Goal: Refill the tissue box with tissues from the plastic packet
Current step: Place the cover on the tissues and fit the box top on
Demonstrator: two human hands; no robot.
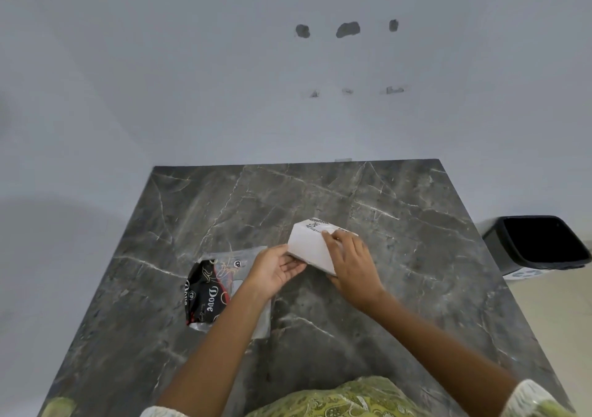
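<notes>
A white tissue box (pixel 309 245) with small black print on its far face is tilted above the dark marble table (pixel 400 224). My right hand (pixel 350 261) grips it from the right side and top. My left hand (pixel 277 270) touches its lower left corner, palm up and fingers under the edge. The plastic packet (pixel 209 291), black and red with white lettering and a clear silvery margin, lies flat on the table to the left, partly under my left forearm. No loose tissues show.
The table's far edge meets a pale wall. A black bin (pixel 541 243) stands on the floor past the table's right edge. Green patterned clothing (pixel 352 400) shows at the table's near edge.
</notes>
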